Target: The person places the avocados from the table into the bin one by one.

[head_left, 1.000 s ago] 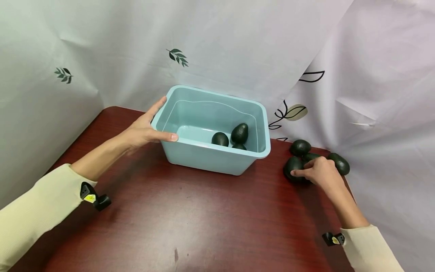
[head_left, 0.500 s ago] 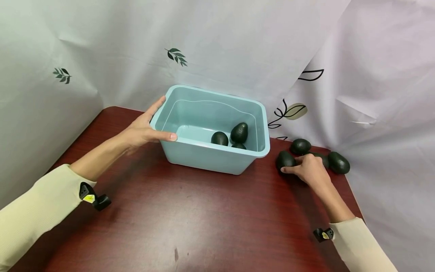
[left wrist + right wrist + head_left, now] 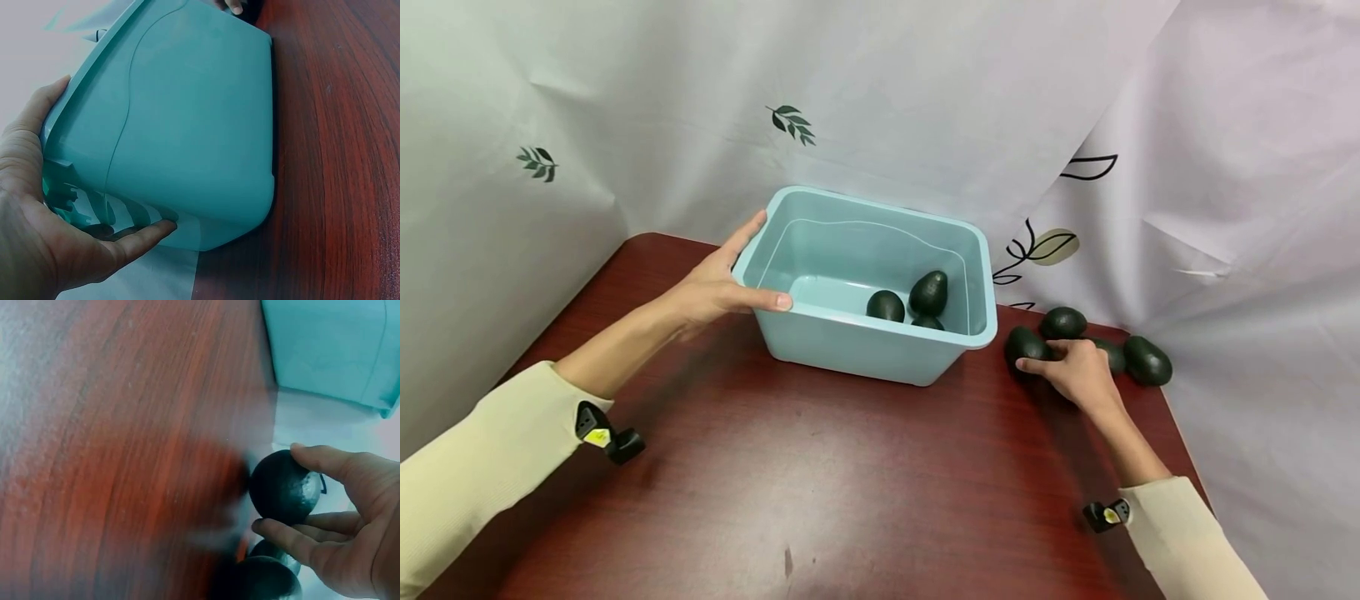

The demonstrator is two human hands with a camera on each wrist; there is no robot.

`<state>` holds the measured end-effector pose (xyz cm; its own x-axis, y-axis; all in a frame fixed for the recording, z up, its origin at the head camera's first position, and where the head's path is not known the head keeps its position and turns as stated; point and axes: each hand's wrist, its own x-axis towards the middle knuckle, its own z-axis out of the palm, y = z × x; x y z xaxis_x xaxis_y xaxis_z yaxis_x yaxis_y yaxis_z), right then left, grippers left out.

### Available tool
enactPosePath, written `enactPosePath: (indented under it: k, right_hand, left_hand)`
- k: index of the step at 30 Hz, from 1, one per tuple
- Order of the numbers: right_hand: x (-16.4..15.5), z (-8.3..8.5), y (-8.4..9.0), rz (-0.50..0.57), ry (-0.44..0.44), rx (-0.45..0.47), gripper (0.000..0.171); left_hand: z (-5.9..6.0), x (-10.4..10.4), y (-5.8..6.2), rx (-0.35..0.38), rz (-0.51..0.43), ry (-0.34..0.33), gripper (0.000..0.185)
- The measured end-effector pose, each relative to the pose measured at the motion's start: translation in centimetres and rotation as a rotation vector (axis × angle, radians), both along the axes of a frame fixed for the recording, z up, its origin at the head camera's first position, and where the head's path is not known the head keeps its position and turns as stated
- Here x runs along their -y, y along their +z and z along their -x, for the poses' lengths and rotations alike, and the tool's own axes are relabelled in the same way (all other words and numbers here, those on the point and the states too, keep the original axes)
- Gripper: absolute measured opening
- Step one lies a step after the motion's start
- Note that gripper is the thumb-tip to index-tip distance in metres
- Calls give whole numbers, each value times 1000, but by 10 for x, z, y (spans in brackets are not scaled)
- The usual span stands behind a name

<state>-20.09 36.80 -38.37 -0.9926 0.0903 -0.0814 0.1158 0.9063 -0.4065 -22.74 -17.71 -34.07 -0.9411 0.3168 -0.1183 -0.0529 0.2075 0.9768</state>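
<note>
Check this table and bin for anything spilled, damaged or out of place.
Nothing stands out. The teal bin sits level on the table, the left hand gripping its corner. Three avocados lie inside, none looks split. The right hand holds an avocado beside the bin, with others loose nearby.

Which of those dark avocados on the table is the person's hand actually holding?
The leftmost avocado, the one closest to the blue bin. The right hand has its fingers curled round it; the other three lie untouched behind the hand.
</note>
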Motion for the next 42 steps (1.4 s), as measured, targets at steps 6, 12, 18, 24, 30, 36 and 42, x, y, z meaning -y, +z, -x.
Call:
enactPosePath:
  k: [6,12,18,24,30,36,42]
  right_hand:
    - [-1,0,-2,46,-24,-88,87]
    - [0,1,4,68,-42,-168,87]
    - [4,3,13,115,-35,-255,83]
    - [9,7,23,169,-44,-308,83]
    - [15,11,32,194,-46,-322,85]
    - [24,16,39,181,-20,-365,80]
    - [35,24,45,193,16,-391,77]
  left_hand:
    - [0,-1,0,9,-8,0,128]
    - [-1,-1,0,15,-15,1,128]
    - [-1,-1,0,13,-11,6,127]
    - [-1,-1,0,17,-27,3,128]
    - [-1,-1,0,19,-33,-1,127]
    - [-1,-2,0,15,-38,-4,128]
    - [-1,-1,1,17,-33,-1,128]
